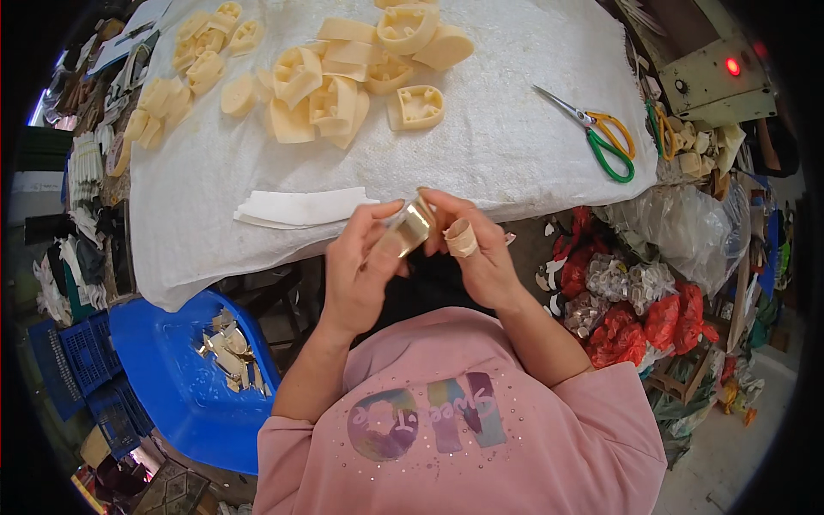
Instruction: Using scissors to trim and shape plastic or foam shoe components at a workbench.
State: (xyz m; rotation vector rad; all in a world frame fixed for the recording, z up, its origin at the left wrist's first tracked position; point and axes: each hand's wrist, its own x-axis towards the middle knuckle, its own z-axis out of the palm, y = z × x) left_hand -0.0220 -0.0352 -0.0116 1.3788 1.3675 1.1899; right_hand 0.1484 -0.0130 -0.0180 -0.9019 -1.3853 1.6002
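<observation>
Above the near table edge, in front of my chest, my left hand (365, 262) grips a shiny gold piece (412, 225), its fingers and thumb on either side. My right hand (485, 257) pinches the same piece at its upper right edge. A band of beige tape wraps a digit of my right hand. The piece's underside is hidden by my hands. Just left of my hands, a short stack of white curved strips (300, 208) lies along the table edge. Farther off lie many cream plastic blocks, shaped like shoe heels (416, 108), some with hollow ribbed faces.
Scissors (592, 129) with green and yellow handles lie at the table's right. A blue basin (172, 403) with gold and beige scraps (230, 350) stands below left. Red and clear plastic bags (639, 300) crowd the lower right. A machine box (717, 81) with a red light stands beyond.
</observation>
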